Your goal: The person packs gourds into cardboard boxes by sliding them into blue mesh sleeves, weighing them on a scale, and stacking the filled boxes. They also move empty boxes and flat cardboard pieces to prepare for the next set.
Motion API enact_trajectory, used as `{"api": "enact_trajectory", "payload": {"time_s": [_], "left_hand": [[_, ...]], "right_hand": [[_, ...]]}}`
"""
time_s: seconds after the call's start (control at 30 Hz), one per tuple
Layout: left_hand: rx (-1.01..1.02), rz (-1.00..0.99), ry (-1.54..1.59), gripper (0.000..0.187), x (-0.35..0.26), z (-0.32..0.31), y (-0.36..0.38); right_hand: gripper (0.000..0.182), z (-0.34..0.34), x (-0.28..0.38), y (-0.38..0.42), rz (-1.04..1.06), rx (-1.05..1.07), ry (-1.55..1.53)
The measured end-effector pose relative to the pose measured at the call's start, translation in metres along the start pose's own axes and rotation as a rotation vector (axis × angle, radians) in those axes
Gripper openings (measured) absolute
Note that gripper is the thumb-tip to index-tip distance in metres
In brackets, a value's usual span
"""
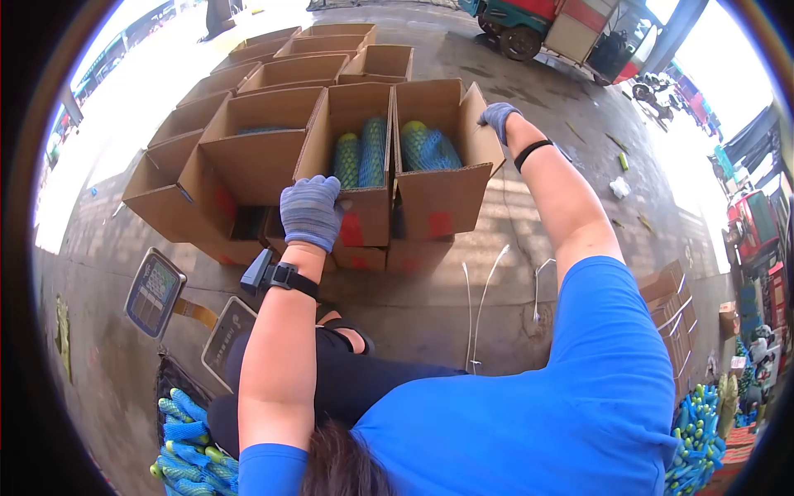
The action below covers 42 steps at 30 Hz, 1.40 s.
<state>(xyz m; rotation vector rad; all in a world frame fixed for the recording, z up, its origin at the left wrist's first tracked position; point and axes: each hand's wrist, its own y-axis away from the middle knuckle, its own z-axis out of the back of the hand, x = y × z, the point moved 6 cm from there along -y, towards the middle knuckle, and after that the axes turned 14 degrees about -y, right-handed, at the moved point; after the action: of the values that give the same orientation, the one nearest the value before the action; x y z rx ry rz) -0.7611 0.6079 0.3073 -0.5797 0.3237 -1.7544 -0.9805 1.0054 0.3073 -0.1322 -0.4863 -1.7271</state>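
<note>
My left hand [313, 211], in a grey-blue knit glove, is closed at the front left edge of an open cardboard box [369, 198]. Long green vegetables in blue net sleeves [361, 157] stand inside that box. To its right is another open cardboard box [442, 198], with more net-sleeved green vegetables [428, 147] in it. My right hand [499, 121], gloved the same way, grips the upper right edge of this second box. Its fingertips are partly hidden by the cardboard. Both boxes have red marks on their front walls.
Several open boxes [294, 73] stand in rows behind. A scale display [155, 293] and its platform [229, 341] are at lower left. Net-sleeved vegetables [188, 446] lie beside me. White straps [484, 306] lie on the floor; flattened cardboard [672, 318] is at right. A three-wheeled vehicle [546, 29] stands behind.
</note>
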Motion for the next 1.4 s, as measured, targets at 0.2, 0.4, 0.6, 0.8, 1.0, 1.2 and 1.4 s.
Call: {"api": "enact_trajectory", "payload": {"time_s": [0.2,0.4,0.6,0.8,1.0,1.2,1.4], "left_hand": [[-0.042,0.003,0.015,0.028,-0.003,0.0,0.0],[-0.118,-0.069,0.092,0.029,0.008,0.007,0.005],[-0.27,-0.043,0.147,0.029,0.016,0.015,0.016],[-0.133,0.025,0.095,0.026,0.019,0.007,0.016],[-0.12,0.047,0.049,0.025,0.018,0.007,0.012],[-0.161,0.037,0.085,0.025,0.022,0.008,0.017],[-0.222,-0.009,0.157,0.055,0.021,0.008,0.024]], "right_hand": [[0.046,-0.068,-0.125,-0.065,-0.168,-0.083,-0.843],[0.073,-0.107,-0.017,0.133,0.271,0.15,-2.162],[0.069,-0.209,-0.079,0.144,0.115,0.183,-2.37],[0.085,-0.249,-0.063,0.164,0.776,-0.259,-1.292],[0.093,-0.285,-0.041,0.153,0.238,-0.601,-1.239],[0.089,-0.274,-0.027,0.181,0.206,-0.709,-1.093],[0.105,-0.273,-0.042,0.184,0.401,-0.501,-0.799]]}}
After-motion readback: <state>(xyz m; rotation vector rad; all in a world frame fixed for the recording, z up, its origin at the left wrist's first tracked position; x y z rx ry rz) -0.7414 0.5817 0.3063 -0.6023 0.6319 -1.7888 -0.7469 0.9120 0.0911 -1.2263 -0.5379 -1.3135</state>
